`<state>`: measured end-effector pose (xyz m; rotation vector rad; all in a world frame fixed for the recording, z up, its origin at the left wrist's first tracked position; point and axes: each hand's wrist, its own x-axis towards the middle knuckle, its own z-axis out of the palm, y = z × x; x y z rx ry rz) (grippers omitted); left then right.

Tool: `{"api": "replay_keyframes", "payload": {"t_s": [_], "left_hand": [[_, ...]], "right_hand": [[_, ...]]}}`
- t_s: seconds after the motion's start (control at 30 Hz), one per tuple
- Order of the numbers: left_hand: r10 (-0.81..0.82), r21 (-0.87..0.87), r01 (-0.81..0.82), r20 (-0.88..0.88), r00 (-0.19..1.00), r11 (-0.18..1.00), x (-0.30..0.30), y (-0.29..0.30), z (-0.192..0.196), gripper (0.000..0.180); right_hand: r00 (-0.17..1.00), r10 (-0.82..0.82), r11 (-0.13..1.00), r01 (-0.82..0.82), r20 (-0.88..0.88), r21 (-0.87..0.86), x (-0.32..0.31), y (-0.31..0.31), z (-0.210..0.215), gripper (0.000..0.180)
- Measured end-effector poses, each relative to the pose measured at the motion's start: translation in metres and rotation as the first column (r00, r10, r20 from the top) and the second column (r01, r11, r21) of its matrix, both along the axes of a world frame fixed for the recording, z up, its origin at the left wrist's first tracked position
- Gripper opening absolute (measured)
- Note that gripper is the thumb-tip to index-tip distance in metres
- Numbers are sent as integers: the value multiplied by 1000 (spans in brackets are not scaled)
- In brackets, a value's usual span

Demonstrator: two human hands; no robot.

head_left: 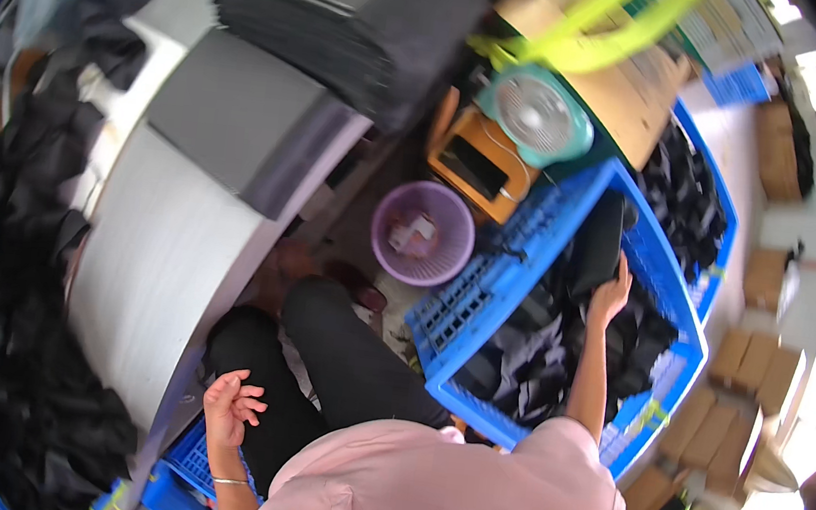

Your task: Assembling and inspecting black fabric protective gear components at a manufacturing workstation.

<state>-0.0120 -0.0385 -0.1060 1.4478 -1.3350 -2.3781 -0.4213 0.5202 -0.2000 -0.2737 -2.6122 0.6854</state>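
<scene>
My right hand (610,298) reaches into a large blue plastic crate (470,312) on my right. Its fingers close on the edge of a flat black piece (598,241), perhaps fabric, that stands up at the crate's far end. Several black pieces (527,359) lie heaped below it in the same crate. Over my left thigh, beside the table edge, my left hand (231,408) is raised with loosely bent fingers apart and nothing in them.
A pale table (156,257) on my left bears stacked dark sheets (233,114). A purple basket (419,274) stands on the floor ahead. Past it are a phone (473,166) and a teal fan (535,115). Black material (29,313) hangs far left; cardboard boxes (725,432) line the right.
</scene>
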Motion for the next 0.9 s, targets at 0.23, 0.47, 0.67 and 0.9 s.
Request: {"api": "replay_keyframes", "payload": {"t_s": [0.23,0.47,0.67,0.9], "left_hand": [[-20,14,20,-6,1000,1000,-6,-3,4,29],[-180,143,177,5,984,974,-11,-7,5,32],[-82,20,82,15,997,996,18,2,2,33],[-50,-446,-75,-262,964,892,-25,-36,38,28]], "right_hand": [[995,11,930,-48,101,364,12,-32,-6,59],[561,675,714,-661,479,-231,20,8,-207,54],[717,220,888,-428,661,168,49,-58,-165,58],[957,194,945,-241,215,220,102,-89,-53,55]]}}
